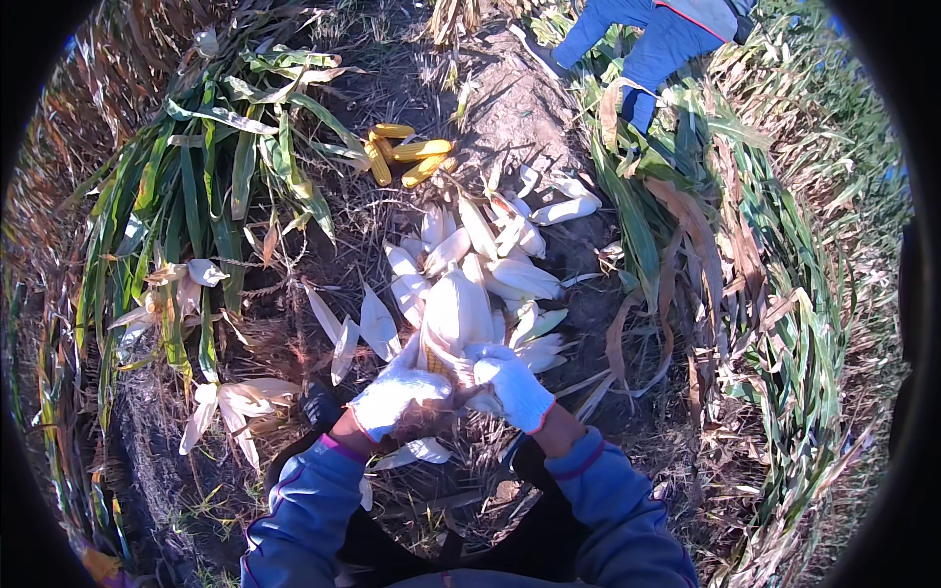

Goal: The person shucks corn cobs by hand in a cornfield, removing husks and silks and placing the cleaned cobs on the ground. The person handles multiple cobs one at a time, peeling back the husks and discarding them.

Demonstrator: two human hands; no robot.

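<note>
Both my hands wear white knit gloves and grip one ear of corn (435,361) between them. Its pale husk (457,305) is parted, and a strip of yellow kernels shows in the gap. My left hand (404,393) holds the ear's left side, with brown silk hanging below the glove. On the right side, my right hand (507,386) is closed on the gathered husk. Stripped pale husks (518,275) lie heaped on the ground just beyond the ear. Past that heap sits a small pile of bare yellow corn cobs (420,151).
Cut green cornstalks (198,176) lie on the left, and more leafy stalks (735,220) line the right. An opened husk (235,408) rests at lower left. Another person (654,44) in blue trousers stands at upper right among the leaves. Dry soil and stubble cover the ground.
</note>
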